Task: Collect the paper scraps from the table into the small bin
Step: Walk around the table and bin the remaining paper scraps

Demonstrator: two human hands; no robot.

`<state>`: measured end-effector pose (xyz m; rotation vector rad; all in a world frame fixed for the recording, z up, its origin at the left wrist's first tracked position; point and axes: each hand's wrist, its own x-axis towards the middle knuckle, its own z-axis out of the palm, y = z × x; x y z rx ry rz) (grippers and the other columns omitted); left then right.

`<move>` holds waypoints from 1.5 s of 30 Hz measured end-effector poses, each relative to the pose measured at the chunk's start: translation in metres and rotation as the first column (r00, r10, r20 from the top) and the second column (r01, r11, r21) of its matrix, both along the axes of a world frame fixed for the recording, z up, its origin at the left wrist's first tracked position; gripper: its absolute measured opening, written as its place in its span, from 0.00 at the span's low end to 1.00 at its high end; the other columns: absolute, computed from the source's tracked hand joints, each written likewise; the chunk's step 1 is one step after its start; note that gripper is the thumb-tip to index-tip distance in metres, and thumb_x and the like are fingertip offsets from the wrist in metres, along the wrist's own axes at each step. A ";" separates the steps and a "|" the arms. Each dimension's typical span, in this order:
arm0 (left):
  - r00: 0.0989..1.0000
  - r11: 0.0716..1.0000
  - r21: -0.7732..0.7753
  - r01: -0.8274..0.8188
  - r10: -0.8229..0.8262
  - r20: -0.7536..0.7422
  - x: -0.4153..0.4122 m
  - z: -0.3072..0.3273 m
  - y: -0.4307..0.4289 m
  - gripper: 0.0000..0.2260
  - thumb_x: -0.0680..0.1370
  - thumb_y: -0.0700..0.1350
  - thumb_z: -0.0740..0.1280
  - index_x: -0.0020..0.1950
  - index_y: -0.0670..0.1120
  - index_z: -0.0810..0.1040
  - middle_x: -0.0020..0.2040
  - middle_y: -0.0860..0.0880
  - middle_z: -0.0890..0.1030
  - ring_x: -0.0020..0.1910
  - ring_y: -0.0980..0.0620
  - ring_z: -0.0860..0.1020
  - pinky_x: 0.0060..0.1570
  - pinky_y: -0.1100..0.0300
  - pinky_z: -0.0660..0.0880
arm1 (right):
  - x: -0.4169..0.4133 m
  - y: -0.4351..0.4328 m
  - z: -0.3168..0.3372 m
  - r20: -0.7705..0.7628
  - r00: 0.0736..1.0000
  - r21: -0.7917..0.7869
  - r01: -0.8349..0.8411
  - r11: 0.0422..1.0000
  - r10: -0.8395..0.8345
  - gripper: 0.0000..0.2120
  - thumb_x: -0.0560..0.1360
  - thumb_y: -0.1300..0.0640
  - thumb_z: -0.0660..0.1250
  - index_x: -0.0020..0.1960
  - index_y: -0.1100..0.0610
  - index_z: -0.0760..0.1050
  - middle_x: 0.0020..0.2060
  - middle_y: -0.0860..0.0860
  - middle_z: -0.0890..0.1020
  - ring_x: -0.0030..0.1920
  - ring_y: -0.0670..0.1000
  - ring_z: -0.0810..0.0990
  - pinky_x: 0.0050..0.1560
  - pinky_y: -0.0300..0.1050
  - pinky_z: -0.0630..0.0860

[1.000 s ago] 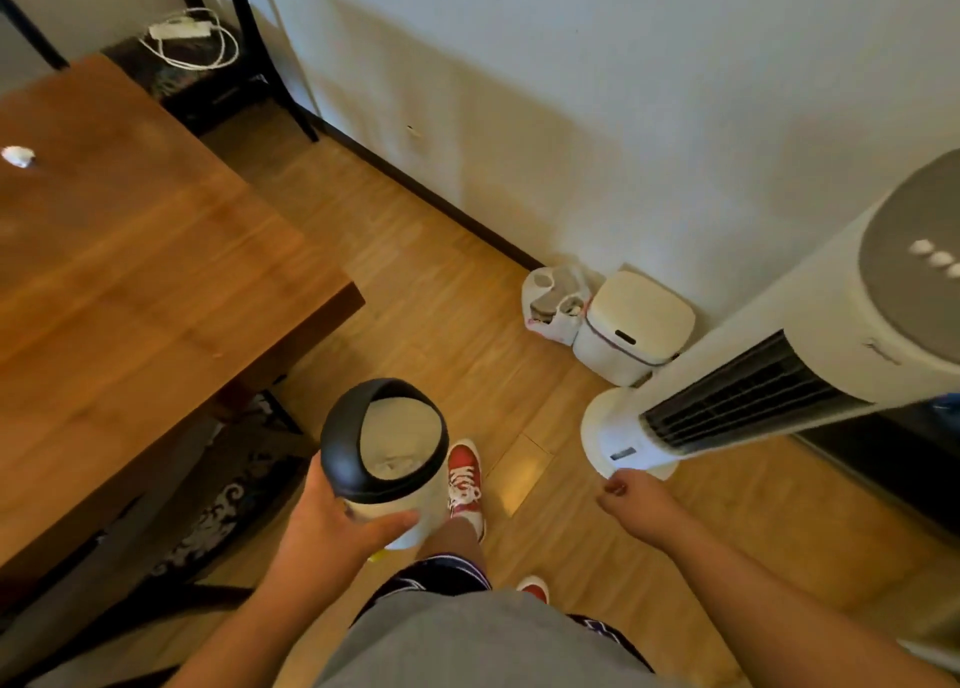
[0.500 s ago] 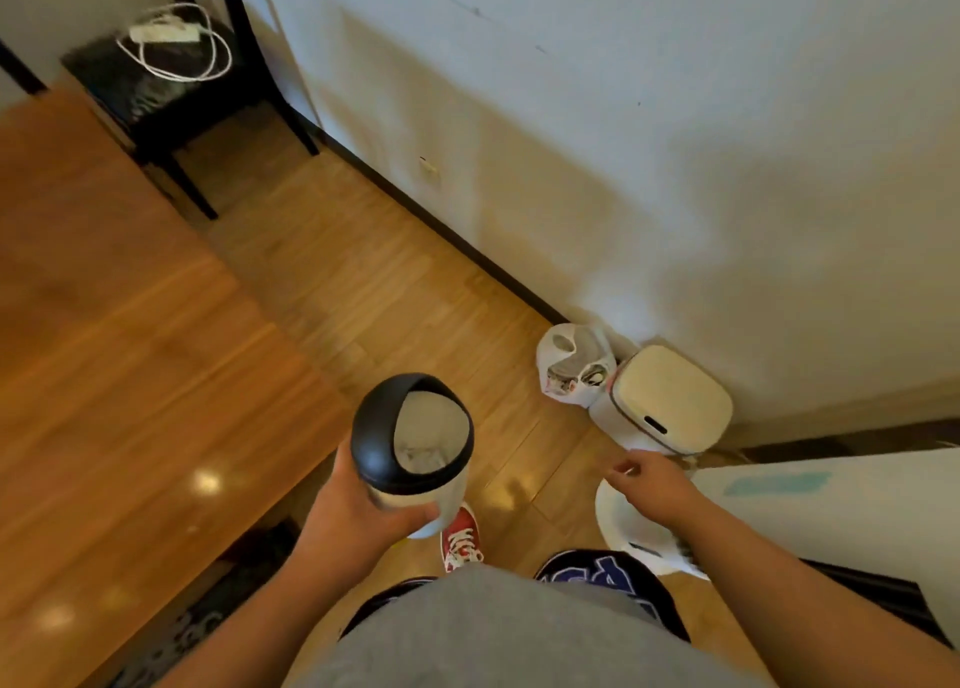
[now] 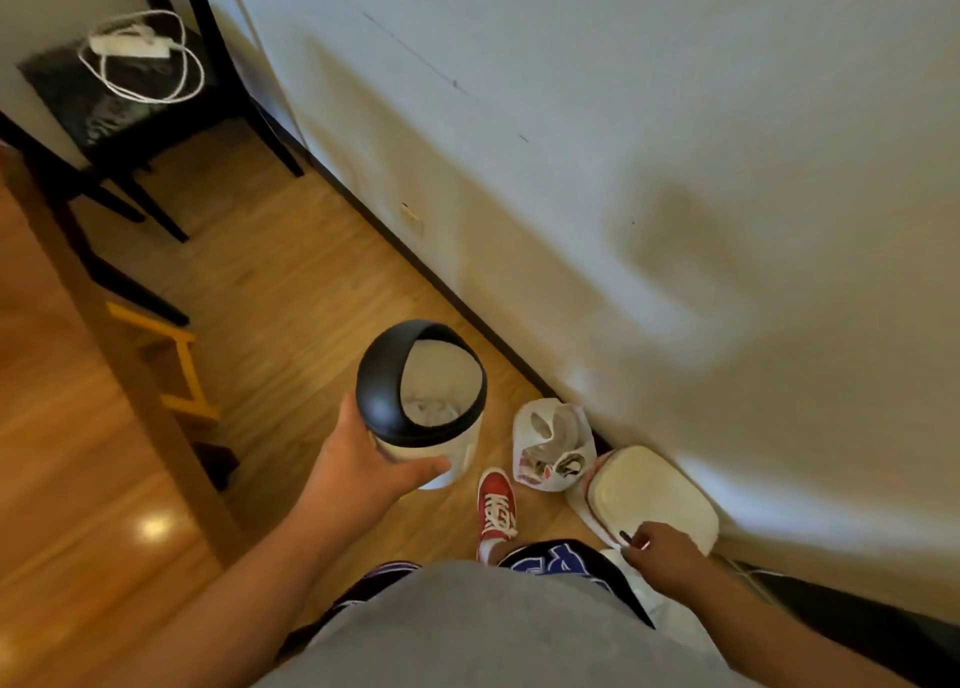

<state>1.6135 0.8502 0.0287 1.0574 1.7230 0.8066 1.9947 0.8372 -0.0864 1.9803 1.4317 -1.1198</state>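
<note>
Wood, plastic and cloth, mostly smooth

The table (image 3: 78, 453) and floor (image 3: 291, 292) are glossy varnished wood; the small bin (image 3: 423, 417) has a smooth black plastic rim (image 3: 374, 381) and a pale, probably plastic body; the shoe (image 3: 497, 500) looks like red canvas; the wall (image 3: 623, 168) is matt.

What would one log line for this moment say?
left hand: holds small bin above floor | right hand: at lid of floor bin by wall | bin contents: whitish, unclear | bag: beside floor bin
</note>
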 end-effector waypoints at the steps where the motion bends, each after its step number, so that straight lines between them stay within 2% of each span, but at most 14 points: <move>1: 1.000 1.000 -0.001 -0.031 0.031 -0.004 -0.002 0.000 0.008 0.50 0.54 0.62 0.82 0.73 0.63 0.64 0.59 0.72 0.77 0.59 0.62 0.79 0.54 0.54 0.81 | -0.004 0.023 0.000 -0.007 0.999 0.000 -0.039 0.999 0.039 0.13 0.76 0.49 0.66 0.51 0.58 0.79 0.48 0.54 0.83 0.44 0.52 0.78 0.44 0.44 0.72; 2: 0.998 0.998 -0.010 -0.068 0.068 -0.003 -0.006 0.000 0.013 0.50 0.54 0.61 0.82 0.72 0.63 0.64 0.58 0.73 0.77 0.58 0.63 0.79 0.54 0.54 0.82 | -0.011 0.048 0.002 -0.021 0.996 0.010 -0.082 0.997 0.082 0.13 0.76 0.49 0.66 0.51 0.58 0.80 0.46 0.55 0.84 0.44 0.53 0.80 0.43 0.44 0.72; 6: 0.971 0.969 -0.069 -0.238 0.236 -0.034 -0.031 0.002 0.014 0.51 0.55 0.59 0.83 0.75 0.61 0.64 0.62 0.63 0.79 0.61 0.58 0.79 0.59 0.49 0.80 | -0.071 0.143 0.013 -0.113 0.965 0.046 -0.234 0.971 0.238 0.08 0.75 0.50 0.66 0.42 0.53 0.78 0.39 0.50 0.81 0.41 0.51 0.79 0.36 0.42 0.71; 9: 0.935 0.931 -0.098 -0.352 0.345 -0.082 -0.056 -0.001 0.006 0.49 0.57 0.56 0.85 0.74 0.61 0.64 0.60 0.63 0.78 0.61 0.57 0.78 0.58 0.53 0.79 | -0.128 0.200 0.017 -0.179 0.929 0.093 -0.312 0.946 0.324 0.09 0.77 0.52 0.65 0.48 0.56 0.79 0.42 0.53 0.82 0.38 0.48 0.78 0.39 0.44 0.75; 13: 0.849 0.834 -0.158 -0.529 0.523 -0.080 -0.094 -0.012 0.001 0.47 0.60 0.50 0.86 0.73 0.58 0.65 0.61 0.60 0.78 0.62 0.53 0.78 0.64 0.45 0.77 | -0.219 0.269 0.018 -0.237 0.854 0.118 -0.447 0.887 0.462 0.07 0.78 0.47 0.65 0.48 0.50 0.76 0.41 0.45 0.79 0.41 0.42 0.76 0.38 0.39 0.70; 18: 0.752 0.729 -0.205 -0.653 0.657 -0.057 -0.145 -0.028 0.019 0.43 0.56 0.54 0.86 0.64 0.69 0.66 0.57 0.61 0.80 0.56 0.62 0.79 0.54 0.58 0.78 | -0.323 0.341 0.016 -0.233 0.768 0.160 -0.575 0.802 0.597 0.12 0.78 0.49 0.66 0.47 0.58 0.80 0.41 0.51 0.81 0.46 0.51 0.80 0.46 0.44 0.73; 21: 0.730 0.706 -0.221 -0.673 0.682 -0.044 -0.183 -0.033 0.048 0.44 0.55 0.57 0.85 0.65 0.67 0.66 0.56 0.61 0.81 0.55 0.60 0.80 0.52 0.59 0.78 | -0.361 0.374 0.021 -0.234 0.756 0.149 -0.594 0.791 0.612 0.11 0.78 0.50 0.65 0.45 0.57 0.80 0.37 0.49 0.79 0.42 0.50 0.80 0.41 0.43 0.70; 24: 0.757 0.732 -0.222 -0.644 0.652 -0.041 -0.219 -0.029 0.089 0.49 0.54 0.61 0.83 0.71 0.63 0.65 0.58 0.60 0.80 0.55 0.60 0.80 0.54 0.57 0.78 | -0.379 0.405 0.026 -0.193 0.769 0.149 -0.591 0.793 0.610 0.09 0.78 0.50 0.66 0.42 0.53 0.78 0.37 0.47 0.79 0.41 0.48 0.78 0.41 0.43 0.70; 28: 0.796 0.775 -0.199 -0.600 0.603 -0.049 -0.259 -0.021 0.151 0.51 0.56 0.60 0.83 0.74 0.61 0.63 0.59 0.63 0.78 0.59 0.54 0.80 0.60 0.49 0.79 | -0.387 0.445 0.032 -0.146 0.774 0.104 -0.607 0.788 0.616 0.14 0.78 0.54 0.64 0.33 0.53 0.72 0.31 0.49 0.76 0.38 0.51 0.77 0.39 0.43 0.69; 31: 0.808 0.795 -0.163 -0.584 0.588 -0.028 -0.282 -0.015 0.203 0.52 0.57 0.59 0.84 0.76 0.60 0.61 0.61 0.63 0.77 0.62 0.56 0.78 0.64 0.48 0.77 | -0.385 0.474 0.031 -0.098 0.793 0.067 -0.597 0.799 0.601 0.11 0.77 0.56 0.64 0.37 0.56 0.74 0.32 0.50 0.77 0.36 0.51 0.77 0.41 0.44 0.72; 34: 0.796 0.790 -0.117 -0.602 0.605 -0.008 -0.304 -0.009 0.256 0.50 0.55 0.62 0.82 0.73 0.62 0.63 0.60 0.64 0.78 0.61 0.60 0.77 0.62 0.52 0.78 | -0.391 0.507 0.020 -0.069 0.809 0.005 -0.585 0.811 0.584 0.08 0.77 0.55 0.66 0.44 0.59 0.78 0.39 0.53 0.81 0.41 0.53 0.80 0.46 0.45 0.75; 37: 0.775 0.773 -0.084 -0.629 0.631 -0.003 -0.329 -0.007 0.305 0.50 0.57 0.59 0.83 0.75 0.60 0.63 0.61 0.62 0.78 0.63 0.58 0.77 0.62 0.48 0.79 | -0.414 0.546 0.009 -0.057 0.794 -0.039 -0.607 0.794 0.605 0.09 0.78 0.52 0.66 0.44 0.57 0.77 0.44 0.55 0.82 0.46 0.54 0.81 0.47 0.44 0.75; 41: 0.709 0.705 -0.090 -0.704 0.705 -0.023 -0.362 -0.003 0.340 0.52 0.56 0.61 0.82 0.76 0.59 0.63 0.63 0.61 0.77 0.64 0.54 0.77 0.61 0.44 0.80 | -0.475 0.601 0.003 -0.048 0.719 -0.030 -0.695 0.719 0.693 0.06 0.78 0.50 0.66 0.45 0.52 0.74 0.44 0.50 0.80 0.43 0.48 0.78 0.40 0.39 0.72; 45: 0.597 0.589 -0.125 -0.798 0.802 -0.027 -0.384 -0.001 0.332 0.53 0.54 0.61 0.82 0.76 0.60 0.62 0.64 0.60 0.78 0.63 0.52 0.78 0.62 0.43 0.79 | -0.567 0.643 0.010 -0.093 0.617 0.032 -0.783 0.622 0.781 0.07 0.78 0.50 0.65 0.48 0.54 0.77 0.45 0.50 0.79 0.44 0.48 0.77 0.45 0.42 0.72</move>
